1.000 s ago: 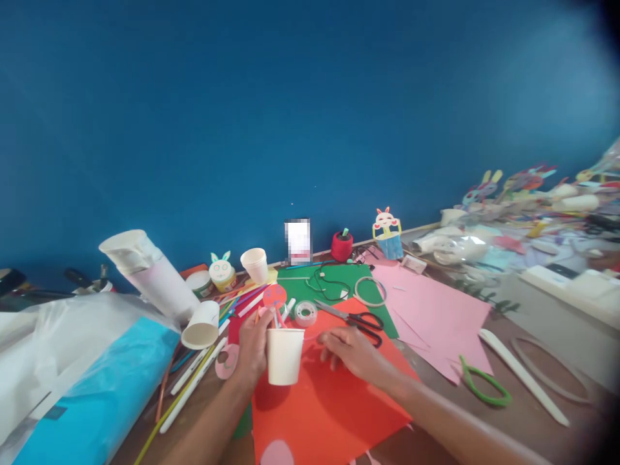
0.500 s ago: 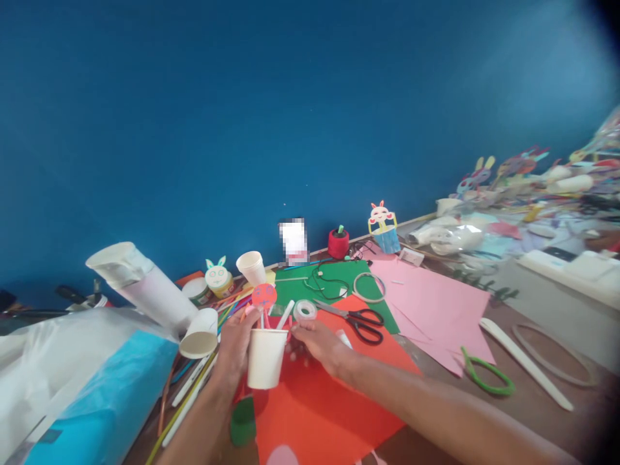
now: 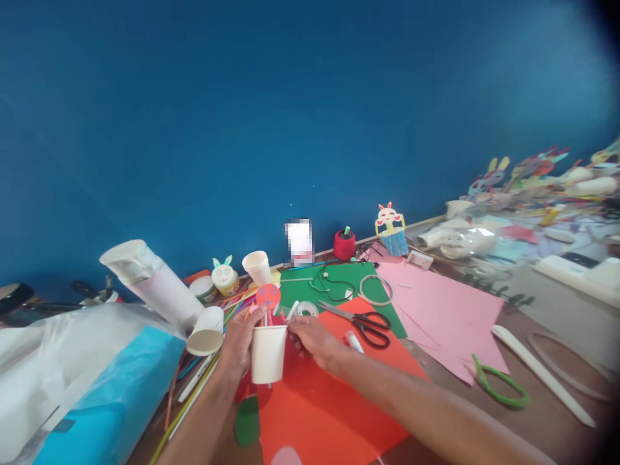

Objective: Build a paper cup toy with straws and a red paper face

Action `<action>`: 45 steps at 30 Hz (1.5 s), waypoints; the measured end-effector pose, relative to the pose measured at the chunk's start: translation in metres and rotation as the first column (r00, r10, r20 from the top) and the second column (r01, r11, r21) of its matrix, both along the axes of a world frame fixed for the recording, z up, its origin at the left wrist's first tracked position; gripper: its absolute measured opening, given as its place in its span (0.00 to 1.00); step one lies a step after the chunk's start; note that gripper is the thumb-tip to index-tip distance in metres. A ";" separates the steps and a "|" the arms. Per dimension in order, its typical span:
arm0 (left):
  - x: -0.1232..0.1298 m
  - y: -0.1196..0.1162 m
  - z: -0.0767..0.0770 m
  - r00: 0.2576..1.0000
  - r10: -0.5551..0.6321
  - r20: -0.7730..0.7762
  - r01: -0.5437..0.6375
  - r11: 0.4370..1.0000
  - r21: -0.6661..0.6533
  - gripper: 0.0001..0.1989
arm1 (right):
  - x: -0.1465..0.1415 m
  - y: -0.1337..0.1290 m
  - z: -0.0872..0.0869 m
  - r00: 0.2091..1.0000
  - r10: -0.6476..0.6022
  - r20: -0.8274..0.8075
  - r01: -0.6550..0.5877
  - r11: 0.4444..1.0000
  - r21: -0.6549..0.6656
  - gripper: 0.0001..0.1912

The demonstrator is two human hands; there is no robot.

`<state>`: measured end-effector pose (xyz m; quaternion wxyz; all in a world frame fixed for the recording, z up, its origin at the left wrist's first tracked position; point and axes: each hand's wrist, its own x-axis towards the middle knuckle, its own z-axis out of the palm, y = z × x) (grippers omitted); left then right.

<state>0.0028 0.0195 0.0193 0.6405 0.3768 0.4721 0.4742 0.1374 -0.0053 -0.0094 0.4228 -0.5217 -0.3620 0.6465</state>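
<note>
A white paper cup stands out in front of me above an orange sheet. My left hand is closed on its left side, with the thumb up at the rim. An orange paper face on a pale stick rises from the cup's mouth. My right hand is pinched at the right edge of the rim; what lies between its fingertips is hidden. Just behind the fingers are a roll of clear tape and a white stick. Black-handled scissors lie to the right.
Green paper and pink paper spread behind and right. Left are a tipped paper cup, pipe cleaners, a large white roll and a blue package. A glue stick lies by the scissors. A blue wall bounds the back.
My right hand has come in closer to the cup, its fingertips now at the rim. The left hand keeps its hold. The whole view has shifted slightly, with the background moving right.
</note>
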 end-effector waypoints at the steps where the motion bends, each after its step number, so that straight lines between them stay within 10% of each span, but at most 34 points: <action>1: -0.001 0.001 -0.001 1.000 -0.002 0.008 0.002 1.000 0.003 0.10 | -0.001 0.000 -0.001 1.000 -0.012 -0.003 0.012 1.000 0.008 0.10; 19: -0.004 0.008 -0.009 1.000 -0.022 0.010 0.022 1.000 0.009 0.08 | 0.000 0.001 -0.011 0.998 -0.036 -0.051 0.043 0.990 0.134 0.09; 45: -0.001 0.000 0.003 0.966 -0.001 -0.259 0.035 0.991 0.126 0.12 | 0.021 -0.012 0.001 0.936 0.310 0.165 -0.309 0.951 -0.033 0.07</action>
